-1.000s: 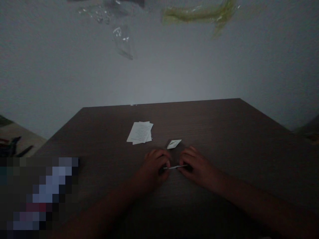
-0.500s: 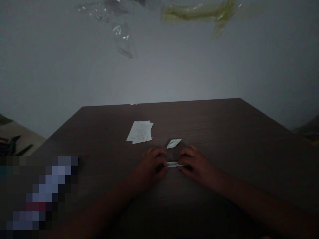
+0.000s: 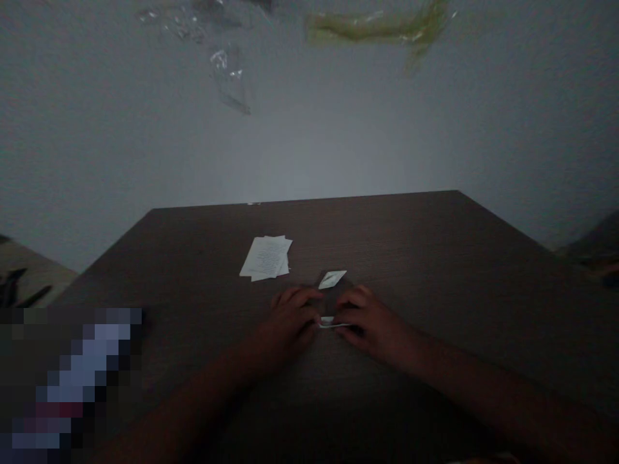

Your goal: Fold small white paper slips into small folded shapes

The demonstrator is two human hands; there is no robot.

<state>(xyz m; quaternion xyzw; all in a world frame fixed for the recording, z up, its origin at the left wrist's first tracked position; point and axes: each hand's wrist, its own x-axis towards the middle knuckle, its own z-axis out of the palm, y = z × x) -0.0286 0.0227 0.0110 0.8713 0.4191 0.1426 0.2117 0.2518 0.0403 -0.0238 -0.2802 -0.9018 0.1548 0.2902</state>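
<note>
A narrow folded piece of white paper point(image 3: 327, 321) lies low over the table between my two hands. My right hand point(image 3: 370, 319) pinches its right end between thumb and fingers, which hide part of it. At the paper's left end is my left hand point(image 3: 293, 319), its thumb and forefinger closed on the tip. Just beyond my fingers rests a small folded paper point(image 3: 333, 279), diamond-shaped, with neither hand touching it. Dim light blurs the fine folds.
A few overlapping printed sheets point(image 3: 265, 256) lie farther back on the dark wooden table point(image 3: 387, 238). A pixelated, blurred-out object point(image 3: 87, 367) covers the lower left. Behind the table stands a pale wall point(image 3: 338, 122) with clear plastic and yellow tape point(image 3: 367, 29) on it.
The view has shifted slightly, moving most things a little left in the picture. My right fingers now cover more of the folded paper, and less of it shows between the hands.
</note>
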